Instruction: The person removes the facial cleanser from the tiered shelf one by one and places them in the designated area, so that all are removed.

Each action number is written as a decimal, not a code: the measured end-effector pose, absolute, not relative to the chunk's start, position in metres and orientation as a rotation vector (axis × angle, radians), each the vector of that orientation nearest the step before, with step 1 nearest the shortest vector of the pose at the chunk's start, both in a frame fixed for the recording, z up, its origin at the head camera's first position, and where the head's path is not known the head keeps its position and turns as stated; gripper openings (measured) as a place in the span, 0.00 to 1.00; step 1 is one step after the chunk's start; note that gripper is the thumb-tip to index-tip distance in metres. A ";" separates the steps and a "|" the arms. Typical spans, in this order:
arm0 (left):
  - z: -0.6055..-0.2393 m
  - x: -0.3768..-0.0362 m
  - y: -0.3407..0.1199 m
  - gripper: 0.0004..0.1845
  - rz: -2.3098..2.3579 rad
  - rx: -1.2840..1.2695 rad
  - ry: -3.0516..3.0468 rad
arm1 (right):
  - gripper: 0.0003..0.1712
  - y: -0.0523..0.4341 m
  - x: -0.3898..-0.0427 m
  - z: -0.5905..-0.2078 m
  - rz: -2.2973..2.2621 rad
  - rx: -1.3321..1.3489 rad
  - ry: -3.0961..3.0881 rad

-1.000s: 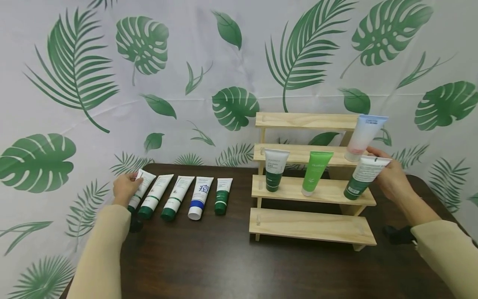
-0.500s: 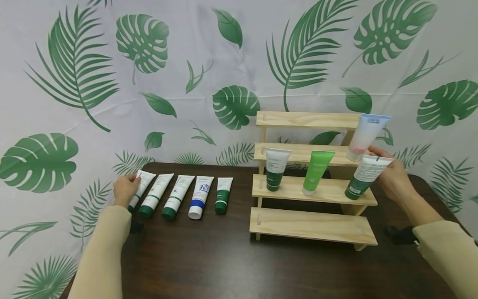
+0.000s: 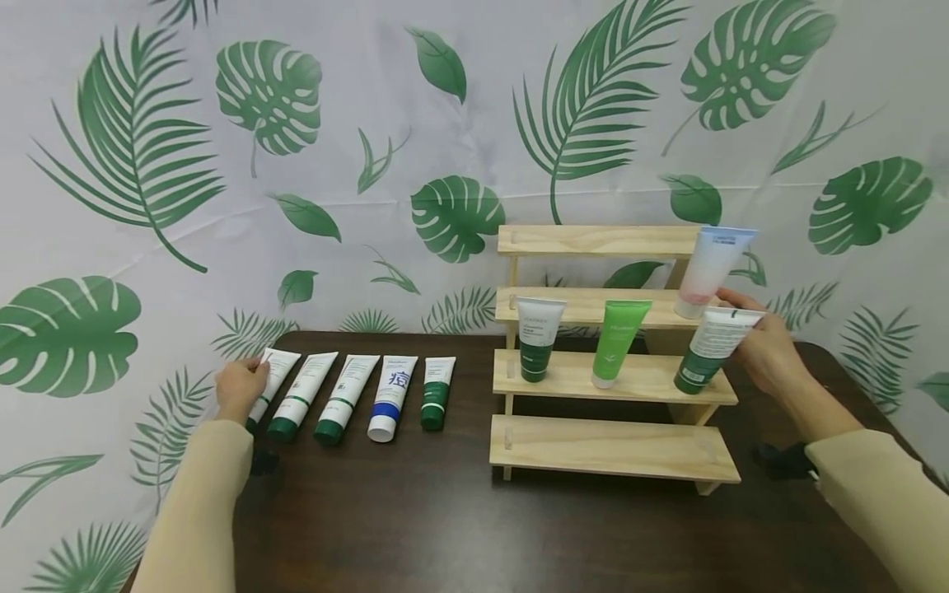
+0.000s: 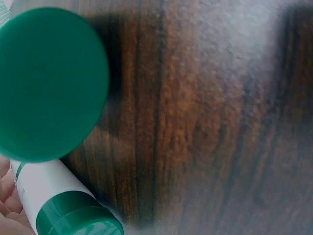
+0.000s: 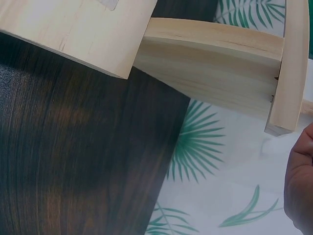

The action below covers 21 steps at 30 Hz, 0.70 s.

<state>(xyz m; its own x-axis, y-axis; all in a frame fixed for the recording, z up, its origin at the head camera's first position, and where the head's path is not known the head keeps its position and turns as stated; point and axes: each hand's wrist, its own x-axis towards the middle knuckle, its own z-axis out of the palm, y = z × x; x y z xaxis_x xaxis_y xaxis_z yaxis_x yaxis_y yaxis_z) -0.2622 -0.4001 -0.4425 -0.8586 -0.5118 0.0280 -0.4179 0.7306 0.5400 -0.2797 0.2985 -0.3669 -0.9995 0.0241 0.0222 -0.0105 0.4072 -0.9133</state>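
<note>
Tubes (image 3: 345, 399) between hands (image 3: 240, 391) (image 3: 771, 354) bear print (image 3: 399, 379), including “痘”.

Left hand (image 4: 9, 200), partly cropped at lower left edge, just beside white tube (image 4: 49, 183) with green cap (image 4: 78, 215); larger green disc (image 4: 51, 83) fills upper left, dark wood-grain tabletop (image 4: 195, 127) at right.

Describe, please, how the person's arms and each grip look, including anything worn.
The left sleeve and right sleeve are plain beige and long. A small black object, details unclear, shows beside each sleeve's end. The left grip and right grip are bare, ungloved hands, with no markings discernible.
</note>
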 end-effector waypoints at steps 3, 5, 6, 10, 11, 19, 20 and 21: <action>-0.441 -0.260 -0.402 0.23 -0.775 0.732 -2.763 | 0.39 0.298 -0.280 -0.367 1.687 -0.011 -2.603; -0.441 -0.257 -0.404 0.24 -0.770 0.719 -2.776 | 0.39 0.297 -0.280 -0.367 1.689 -0.014 -2.598; -0.441 -0.256 -0.405 0.25 -0.768 0.712 -2.783 | 0.39 0.297 -0.280 -0.367 1.691 -0.018 -2.594; -0.437 -0.252 -0.406 0.26 -0.762 0.676 -2.803 | 0.38 0.297 -0.275 -0.365 1.678 -0.052 -2.599; -0.436 -0.252 -0.407 0.26 -0.749 0.661 -2.804 | 0.38 0.297 -0.275 -0.364 1.675 -0.056 -2.598; -0.405 -0.251 -0.393 0.28 -0.860 0.618 -2.750 | 0.38 0.294 -0.277 -0.363 1.662 -0.057 -2.574; -0.400 -0.252 -0.388 0.28 -0.895 0.612 -2.729 | 0.38 0.294 -0.277 -0.364 1.661 -0.055 -2.573; -0.396 -0.253 -0.383 0.28 -0.929 0.598 -2.705 | 0.38 0.294 -0.277 -0.364 1.660 -0.053 -2.572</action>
<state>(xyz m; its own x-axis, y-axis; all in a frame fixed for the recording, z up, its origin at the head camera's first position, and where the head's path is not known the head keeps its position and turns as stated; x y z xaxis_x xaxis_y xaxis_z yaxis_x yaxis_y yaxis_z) -0.2533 -0.3827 -0.3957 -0.8933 -0.4435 0.0732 -0.3050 0.7176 0.6261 -0.2766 0.2940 -0.3639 -0.9962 0.0725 0.0480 -0.0139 0.4124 -0.9109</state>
